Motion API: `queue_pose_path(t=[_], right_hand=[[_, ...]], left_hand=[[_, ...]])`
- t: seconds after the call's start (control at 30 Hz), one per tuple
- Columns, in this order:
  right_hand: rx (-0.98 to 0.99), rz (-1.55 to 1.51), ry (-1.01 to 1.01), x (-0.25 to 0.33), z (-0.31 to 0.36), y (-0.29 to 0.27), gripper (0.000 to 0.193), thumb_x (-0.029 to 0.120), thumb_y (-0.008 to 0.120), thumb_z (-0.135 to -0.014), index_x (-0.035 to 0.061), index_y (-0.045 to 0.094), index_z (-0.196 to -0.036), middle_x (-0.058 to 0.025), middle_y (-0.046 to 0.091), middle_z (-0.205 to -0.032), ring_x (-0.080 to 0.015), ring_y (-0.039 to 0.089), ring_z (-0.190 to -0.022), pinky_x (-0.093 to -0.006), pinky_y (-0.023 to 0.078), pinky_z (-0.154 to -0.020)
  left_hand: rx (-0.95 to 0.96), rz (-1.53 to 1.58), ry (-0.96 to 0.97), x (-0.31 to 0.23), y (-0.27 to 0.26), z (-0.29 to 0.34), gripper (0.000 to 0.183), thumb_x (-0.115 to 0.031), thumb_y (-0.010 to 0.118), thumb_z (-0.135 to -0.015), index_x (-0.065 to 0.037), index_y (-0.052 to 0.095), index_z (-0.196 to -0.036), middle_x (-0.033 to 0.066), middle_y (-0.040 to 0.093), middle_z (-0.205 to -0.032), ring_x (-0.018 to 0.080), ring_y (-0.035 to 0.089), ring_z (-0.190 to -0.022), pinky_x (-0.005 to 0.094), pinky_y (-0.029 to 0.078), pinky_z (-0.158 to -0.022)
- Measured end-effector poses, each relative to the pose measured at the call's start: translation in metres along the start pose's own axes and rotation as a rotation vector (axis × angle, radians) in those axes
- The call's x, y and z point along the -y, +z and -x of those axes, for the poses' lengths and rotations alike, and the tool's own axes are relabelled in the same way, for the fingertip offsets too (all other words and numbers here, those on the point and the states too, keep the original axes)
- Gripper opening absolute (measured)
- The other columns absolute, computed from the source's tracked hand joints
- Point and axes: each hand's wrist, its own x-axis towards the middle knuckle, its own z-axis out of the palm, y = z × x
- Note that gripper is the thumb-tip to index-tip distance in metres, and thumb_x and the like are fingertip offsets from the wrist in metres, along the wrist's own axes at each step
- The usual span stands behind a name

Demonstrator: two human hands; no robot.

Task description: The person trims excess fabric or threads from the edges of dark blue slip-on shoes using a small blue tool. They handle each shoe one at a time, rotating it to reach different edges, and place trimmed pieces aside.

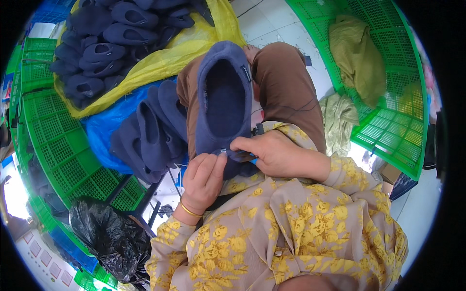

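Observation:
A navy felt slipper lies along my lap between the knees, its wide foot opening facing up and a small dark tag on its right rim. My left hand pinches the slipper's near end, beside a small pale label. Against that same end, my right hand is closed around a small dark tool with a bit of blue showing. Its kind cannot be told, because the fingers cover most of it. The thumb and fingertips of both hands nearly meet at the label.
Many navy slippers fill a yellow sack at far left. More slippers rest on blue plastic by my left knee. Green crates stand left and right; the right one holds olive cloth. A black plastic bag sits near left.

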Motion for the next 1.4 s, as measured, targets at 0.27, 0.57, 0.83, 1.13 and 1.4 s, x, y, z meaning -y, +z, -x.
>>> queue_pose_path(t=[0.27,0.57,0.83,1.13,1.4], right_hand=[[-0.026,-0.057,-0.066,-0.006,0.001,-0.002,0.042,-0.002,0.053,-0.077,0.0153,0.057,-0.115,-0.0183,0.066,-0.08,-0.0392,0.064,-0.077,-0.048,0.049,-0.065],[-0.099,-0.05,-0.034,-0.004,-0.003,0.012,0.036,-0.004,0.051,-0.077,0.0118,0.055,-0.11,-0.0187,0.066,-0.08,-0.0405,0.064,-0.078,-0.05,0.047,-0.066],[-0.143,-0.071,-0.045,-0.002,0.0,0.013,0.033,-0.004,0.051,-0.079,0.0101,0.053,-0.109,-0.0198,0.065,-0.084,-0.0418,0.063,-0.081,-0.0497,0.048,-0.067],[-0.196,-0.118,-0.077,-0.002,-0.001,0.02,0.025,-0.002,0.053,-0.082,0.0065,0.049,-0.105,-0.0214,0.064,-0.084,-0.0432,0.062,-0.081,-0.049,0.047,-0.067],[-0.157,-0.167,-0.045,0.002,-0.005,0.022,0.033,-0.005,0.051,-0.082,0.0039,0.042,-0.112,-0.0249,0.064,-0.087,-0.0446,0.062,-0.084,-0.0499,0.048,-0.069]], left_hand=[[-0.072,0.001,-0.068,-0.004,0.005,0.001,0.034,0.009,0.065,-0.064,0.001,0.069,-0.097,0.0097,0.061,-0.09,0.0265,0.062,-0.08,0.0332,0.052,-0.069],[-0.047,0.019,-0.064,0.001,0.005,0.0,0.035,0.009,0.066,-0.063,0.001,0.068,-0.097,0.0093,0.061,-0.09,0.0267,0.062,-0.08,0.0333,0.052,-0.069],[-0.112,0.038,-0.204,-0.014,0.004,-0.004,0.035,0.012,0.071,-0.065,-0.002,0.068,-0.096,0.009,0.064,-0.088,0.0269,0.061,-0.082,0.0343,0.051,-0.073],[-0.128,0.055,-0.209,-0.015,0.004,-0.002,0.033,0.012,0.072,-0.065,-0.001,0.068,-0.094,0.0093,0.068,-0.092,0.0265,0.063,-0.082,0.0334,0.052,-0.073],[-0.116,0.021,-0.177,-0.017,0.007,0.0,0.032,0.012,0.07,-0.065,-0.001,0.07,-0.094,0.0094,0.068,-0.092,0.0256,0.064,-0.081,0.0323,0.053,-0.071]])
